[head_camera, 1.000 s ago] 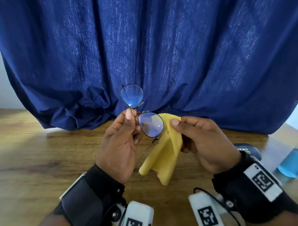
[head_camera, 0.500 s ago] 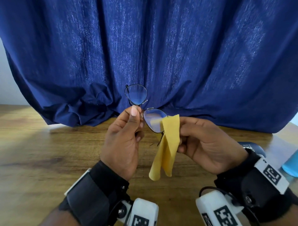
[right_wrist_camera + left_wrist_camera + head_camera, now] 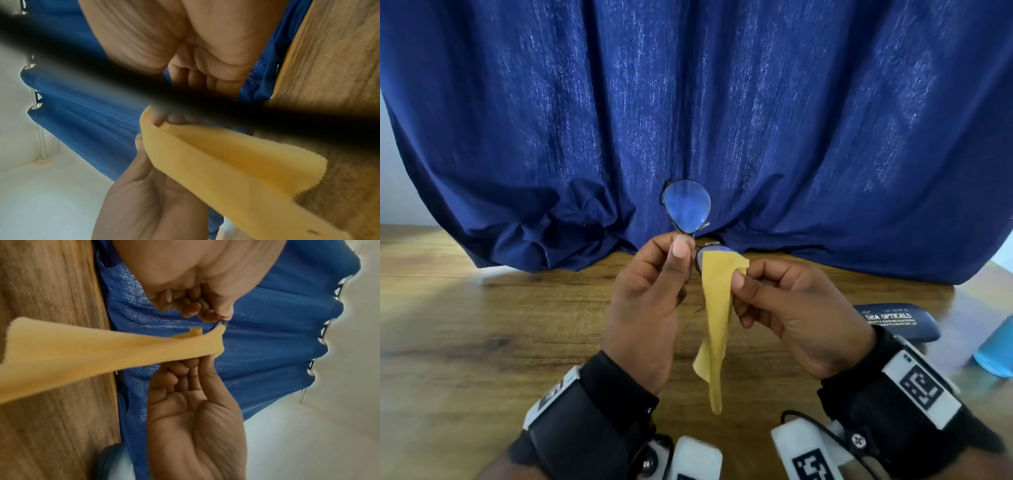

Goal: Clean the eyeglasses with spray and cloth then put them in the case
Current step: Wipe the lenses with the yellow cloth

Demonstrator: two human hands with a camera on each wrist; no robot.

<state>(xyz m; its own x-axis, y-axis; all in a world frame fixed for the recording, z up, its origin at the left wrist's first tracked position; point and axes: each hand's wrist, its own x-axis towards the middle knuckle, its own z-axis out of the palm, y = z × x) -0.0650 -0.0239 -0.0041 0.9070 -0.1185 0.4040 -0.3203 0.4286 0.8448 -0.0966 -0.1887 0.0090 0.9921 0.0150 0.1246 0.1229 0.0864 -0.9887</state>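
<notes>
The thin black-framed eyeglasses (image 3: 686, 209) are held upright above the wooden table (image 3: 482, 342). My left hand (image 3: 681, 250) pinches them at the bridge, and the upper lens stands free against the curtain. The lower lens is wrapped in the yellow cloth (image 3: 717, 291), which my right hand (image 3: 741, 277) pinches onto it between thumb and fingers. The rest of the cloth hangs down between my wrists. In the left wrist view the cloth (image 3: 102, 350) stretches from the pinch point. The right wrist view shows the cloth (image 3: 226, 162) folded over the lens.
A dark blue glasses case (image 3: 897, 322), shut, lies on the table right of my right hand. A light blue spray bottle (image 3: 996, 346) stands at the right edge. A blue curtain (image 3: 688, 102) hangs behind and bunches on the table. A blurred black cable (image 3: 185, 97) crosses the right wrist view.
The right hand has brought the cloth over the lower lens, which was bare before, and now pinches it there. The glasses have turned more upright.
</notes>
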